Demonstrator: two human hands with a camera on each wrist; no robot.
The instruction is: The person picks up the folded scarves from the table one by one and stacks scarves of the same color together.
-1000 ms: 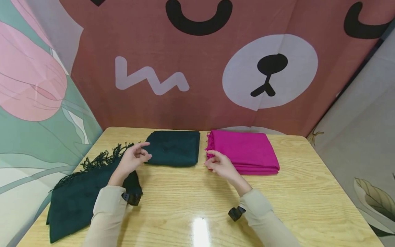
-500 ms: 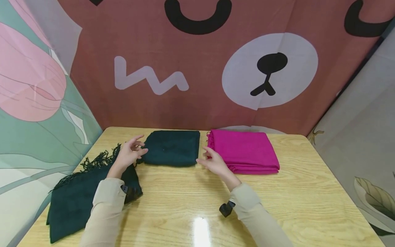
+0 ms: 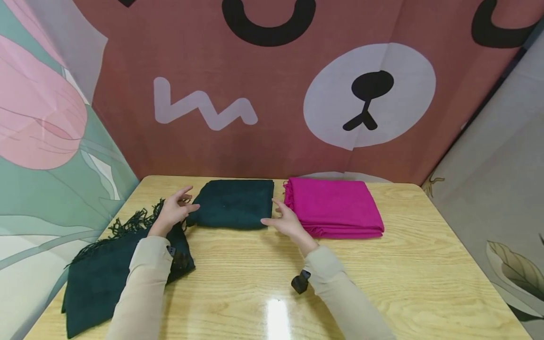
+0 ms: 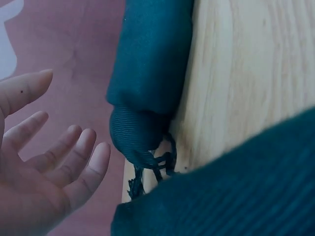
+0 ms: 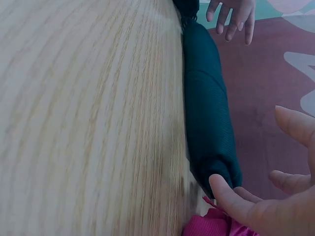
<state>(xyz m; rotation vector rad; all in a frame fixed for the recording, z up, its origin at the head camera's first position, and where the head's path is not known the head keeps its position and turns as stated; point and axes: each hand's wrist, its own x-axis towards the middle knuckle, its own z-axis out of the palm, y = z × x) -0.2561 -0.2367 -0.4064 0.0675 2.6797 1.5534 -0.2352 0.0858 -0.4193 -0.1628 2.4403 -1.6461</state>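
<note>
A folded dark green scarf point(image 3: 233, 204) lies at the back middle of the table, between both hands. My left hand point(image 3: 173, 210) is at its left end, fingers spread; the left wrist view shows the palm point(image 4: 44, 191) apart from the folded scarf point(image 4: 150, 59), whose fringe hangs from the near end. At the right end is my right hand point(image 3: 289, 221), thumb and fingers apart, fingertips right at the edge. In the right wrist view the thumb overlaps the end of the scarf point(image 5: 206, 108). Neither hand holds anything.
A second dark green fringed scarf point(image 3: 102, 278) is spread at the table's left, under the left forearm. A folded magenta scarf point(image 3: 335, 205) lies right of the green one, close to my right hand. Printed cloth point(image 3: 212, 151) stands behind the wooden table point(image 3: 408, 283).
My right hand has moved left, from the magenta scarf's fringe to the folded green scarf's right end. My left hand has shifted slightly left and its fingers have spread. The scarves lie as before.
</note>
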